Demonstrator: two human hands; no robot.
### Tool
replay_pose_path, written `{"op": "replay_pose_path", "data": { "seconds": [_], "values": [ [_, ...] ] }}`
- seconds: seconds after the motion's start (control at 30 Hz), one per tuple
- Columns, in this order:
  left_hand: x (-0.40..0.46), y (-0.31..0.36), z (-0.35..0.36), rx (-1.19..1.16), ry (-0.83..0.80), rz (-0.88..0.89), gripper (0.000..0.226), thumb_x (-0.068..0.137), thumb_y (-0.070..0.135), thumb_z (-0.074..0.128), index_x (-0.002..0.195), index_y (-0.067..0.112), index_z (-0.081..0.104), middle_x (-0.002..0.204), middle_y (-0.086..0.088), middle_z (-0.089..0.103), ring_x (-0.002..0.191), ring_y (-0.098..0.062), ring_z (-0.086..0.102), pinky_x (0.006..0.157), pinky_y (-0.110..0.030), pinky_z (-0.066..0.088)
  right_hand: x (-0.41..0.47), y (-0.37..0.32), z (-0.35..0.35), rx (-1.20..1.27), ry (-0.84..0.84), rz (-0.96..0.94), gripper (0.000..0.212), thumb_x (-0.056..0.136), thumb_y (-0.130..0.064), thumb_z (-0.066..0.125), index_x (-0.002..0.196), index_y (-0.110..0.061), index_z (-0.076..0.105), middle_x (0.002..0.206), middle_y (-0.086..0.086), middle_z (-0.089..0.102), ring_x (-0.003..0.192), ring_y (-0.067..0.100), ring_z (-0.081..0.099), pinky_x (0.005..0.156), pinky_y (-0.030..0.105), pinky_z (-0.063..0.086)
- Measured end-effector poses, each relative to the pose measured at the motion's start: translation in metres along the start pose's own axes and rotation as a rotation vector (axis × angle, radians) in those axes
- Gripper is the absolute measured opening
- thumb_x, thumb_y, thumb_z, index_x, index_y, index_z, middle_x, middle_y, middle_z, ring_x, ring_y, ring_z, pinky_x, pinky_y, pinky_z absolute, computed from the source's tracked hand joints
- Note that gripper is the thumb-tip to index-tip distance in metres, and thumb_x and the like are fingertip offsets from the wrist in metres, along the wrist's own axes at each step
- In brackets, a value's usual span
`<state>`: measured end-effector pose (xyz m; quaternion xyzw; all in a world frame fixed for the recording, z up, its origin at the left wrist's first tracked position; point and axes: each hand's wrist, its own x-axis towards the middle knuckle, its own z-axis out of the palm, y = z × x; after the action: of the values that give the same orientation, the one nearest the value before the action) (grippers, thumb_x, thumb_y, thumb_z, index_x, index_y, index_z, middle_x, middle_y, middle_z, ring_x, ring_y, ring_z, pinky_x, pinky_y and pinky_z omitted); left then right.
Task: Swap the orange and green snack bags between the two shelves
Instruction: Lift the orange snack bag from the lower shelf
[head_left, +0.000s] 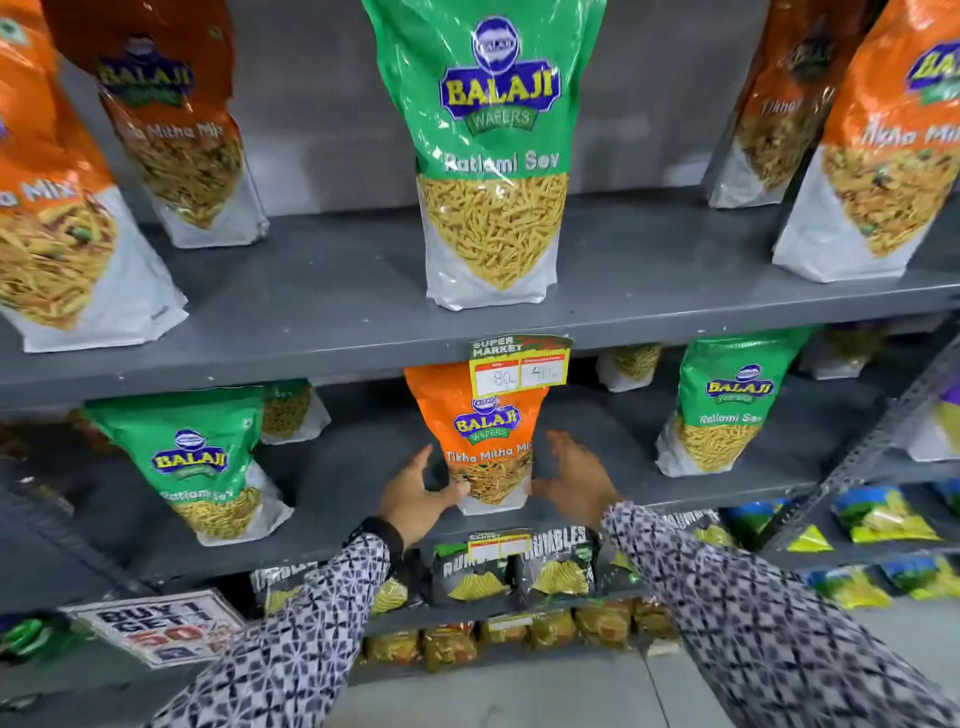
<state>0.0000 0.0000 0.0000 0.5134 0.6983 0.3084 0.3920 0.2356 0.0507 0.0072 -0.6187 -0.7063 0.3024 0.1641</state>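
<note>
An orange Tikha Mitha Mix bag (480, 441) stands upright in the middle of the lower shelf (332, 540), among green bags. My left hand (418, 493) is at its lower left, thumb touching the bag's bottom corner, fingers spread. My right hand (579, 480) hovers at its lower right, fingers spread, thumb close to the bag. Neither hand grips it. A green Ratlami Sev bag (491, 156) stands in the middle of the upper shelf (311, 353), between orange bags (52, 223).
More orange bags (878, 156) stand on the upper shelf at right, and green bags (202, 467) (722, 405) flank the orange one below. A price tag (519, 366) hangs from the upper shelf edge. Black chip packets (514, 569) fill the shelf underneath.
</note>
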Motion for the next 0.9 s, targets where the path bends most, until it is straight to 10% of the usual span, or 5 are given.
{"op": "replay_pose_path", "data": {
  "seconds": [0.13, 0.23, 0.4, 0.9],
  "values": [
    [0.027, -0.004, 0.012, -0.099, -0.155, -0.009, 0.062, 0.081, 0.006, 0.087, 0.129, 0.019, 0.050, 0.122, 0.007, 0.063, 0.104, -0.010, 0.059, 0.101, -0.035, 0.045, 0.028, 0.002, 0.011, 0.038, -0.094, 0.088, 0.083, 0.073, -0.021, 0.087, 0.144, -0.015, 0.046, 0.133, 0.013, 0.066, 0.124, 0.033, 0.064, 0.106, 0.045, 0.053],
    [0.048, -0.017, 0.026, -0.140, -0.156, 0.001, 0.065, 0.071, 0.001, 0.092, 0.127, 0.006, 0.060, 0.121, -0.004, 0.071, 0.107, -0.016, 0.067, 0.093, -0.028, 0.052, 0.038, -0.001, 0.017, 0.053, -0.131, 0.059, 0.081, 0.075, -0.014, 0.088, 0.146, -0.011, 0.048, 0.135, 0.011, 0.065, 0.124, 0.028, 0.063, 0.105, 0.040, 0.051],
    [0.060, -0.026, 0.038, -0.048, -0.072, -0.035, 0.039, 0.075, 0.025, 0.092, 0.108, 0.012, 0.077, 0.110, -0.002, 0.082, 0.100, -0.022, 0.076, 0.095, -0.045, 0.061, 0.053, 0.009, 0.038, 0.119, -0.064, 0.067, 0.066, 0.069, -0.030, 0.093, 0.129, -0.025, 0.064, 0.122, -0.002, 0.076, 0.112, 0.022, 0.071, 0.101, 0.047, 0.057],
    [-0.091, -0.044, 0.012, -0.070, 0.041, -0.001, 0.057, 0.053, 0.055, 0.092, 0.101, 0.028, 0.080, 0.105, 0.008, 0.084, 0.100, -0.018, 0.078, 0.096, -0.049, 0.061, -0.069, -0.005, 0.040, 0.111, -0.034, -0.180, 0.069, 0.066, -0.037, 0.094, 0.127, -0.024, 0.064, 0.116, 0.002, 0.080, 0.105, 0.026, 0.076, 0.091, 0.045, 0.062]
  ]
}}
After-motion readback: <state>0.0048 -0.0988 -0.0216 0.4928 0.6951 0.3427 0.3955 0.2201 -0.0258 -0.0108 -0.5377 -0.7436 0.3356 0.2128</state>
